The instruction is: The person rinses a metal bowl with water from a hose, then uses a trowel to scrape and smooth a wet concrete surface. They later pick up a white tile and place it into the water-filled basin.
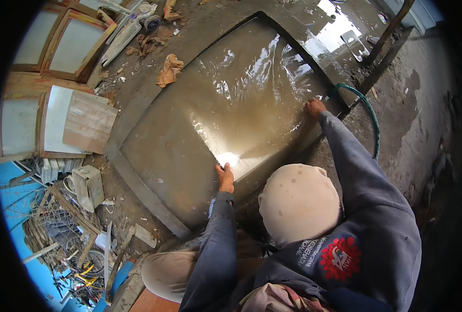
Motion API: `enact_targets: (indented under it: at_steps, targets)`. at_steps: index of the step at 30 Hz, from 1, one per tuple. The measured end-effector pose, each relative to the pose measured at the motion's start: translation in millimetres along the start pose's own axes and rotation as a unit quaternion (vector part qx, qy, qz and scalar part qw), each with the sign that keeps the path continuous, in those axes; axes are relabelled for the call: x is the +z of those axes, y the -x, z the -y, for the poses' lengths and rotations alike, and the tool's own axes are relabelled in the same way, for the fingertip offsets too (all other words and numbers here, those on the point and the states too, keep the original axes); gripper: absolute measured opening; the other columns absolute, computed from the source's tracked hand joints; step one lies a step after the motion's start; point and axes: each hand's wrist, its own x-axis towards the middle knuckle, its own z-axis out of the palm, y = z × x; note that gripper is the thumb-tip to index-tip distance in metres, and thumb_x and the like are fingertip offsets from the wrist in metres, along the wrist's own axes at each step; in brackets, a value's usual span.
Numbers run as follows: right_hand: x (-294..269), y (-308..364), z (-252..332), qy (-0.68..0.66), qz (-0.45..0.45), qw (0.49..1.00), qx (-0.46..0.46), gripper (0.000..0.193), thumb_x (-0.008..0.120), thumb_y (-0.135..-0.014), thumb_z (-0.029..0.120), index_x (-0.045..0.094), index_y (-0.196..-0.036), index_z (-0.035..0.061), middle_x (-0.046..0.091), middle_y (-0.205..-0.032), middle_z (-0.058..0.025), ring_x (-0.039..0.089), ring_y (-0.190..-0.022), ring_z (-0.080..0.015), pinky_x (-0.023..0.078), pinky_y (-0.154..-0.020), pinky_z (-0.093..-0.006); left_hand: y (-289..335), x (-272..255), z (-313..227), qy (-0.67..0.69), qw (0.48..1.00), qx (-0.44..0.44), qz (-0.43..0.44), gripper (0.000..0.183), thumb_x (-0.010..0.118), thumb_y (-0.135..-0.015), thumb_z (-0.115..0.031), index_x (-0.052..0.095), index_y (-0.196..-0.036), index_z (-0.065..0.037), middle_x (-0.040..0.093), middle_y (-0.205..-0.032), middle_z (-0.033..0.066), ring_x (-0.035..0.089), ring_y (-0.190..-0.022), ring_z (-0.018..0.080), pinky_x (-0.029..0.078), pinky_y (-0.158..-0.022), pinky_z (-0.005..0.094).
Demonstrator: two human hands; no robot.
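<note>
A wide, shallow slab area (pixel 189 151) with a raised cement rim holds muddy, rippling water. My left hand (pixel 224 177) rests flat on its near edge beside a bright glare on the water, with nothing seen in it. My right hand (pixel 314 107) reaches to the right rim, right next to the end of a green hose (pixel 372 120) that curves away over the ground. Whether that hand grips the hose end is unclear. Both arms wear dark grey sleeves, and a beige cap (pixel 298 203) shows below the hands.
Wooden frames with pale panels (pixel 59 47) and a loose board (pixel 87 122) lie at the left. Scrap wire, sticks and rubble (pixel 69 234) are piled at the lower left. Crumpled paper (pixel 169 70) lies on the ground, and a wooden pole (pixel 389 31) leans at the upper right.
</note>
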Motion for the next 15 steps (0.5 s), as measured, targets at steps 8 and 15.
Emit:
enact_targets:
  at_steps: [8, 15]
  targets:
    - [2.7, -14.3, -64.4, 0.410, -0.061, 0.909, -0.052, 0.019, 0.050, -0.097, 0.029, 0.069, -0.093, 0.0259, 0.066, -0.090, 0.0020, 0.064, -0.094, -0.0216, 0.045, -0.081, -0.0450, 4.9, 14.7, 4.1, 0.025, 0.999, -0.016, 0.020, 0.049, 0.055, -0.098, -0.006, 0.043, -0.142, 0.008, 0.054, -0.142, 0.0265, 0.056, -0.128, 0.0331, 0.043, -0.107, 0.0376]
    - [-42.9, 10.3, -11.6, 0.450, 0.029, 0.893, -0.006, 0.018, 0.055, -0.092, 0.030, 0.071, -0.085, 0.0259, 0.066, -0.094, 0.0045, 0.062, -0.100, -0.0226, 0.046, -0.073, -0.0437, 2.4, 25.7, 2.4, -0.098, 0.994, -0.040, 0.004, 0.041, 0.059, -0.093, -0.006, 0.054, -0.131, 0.007, 0.060, -0.132, 0.0298, 0.062, -0.120, 0.0392, 0.049, -0.101, 0.0440]
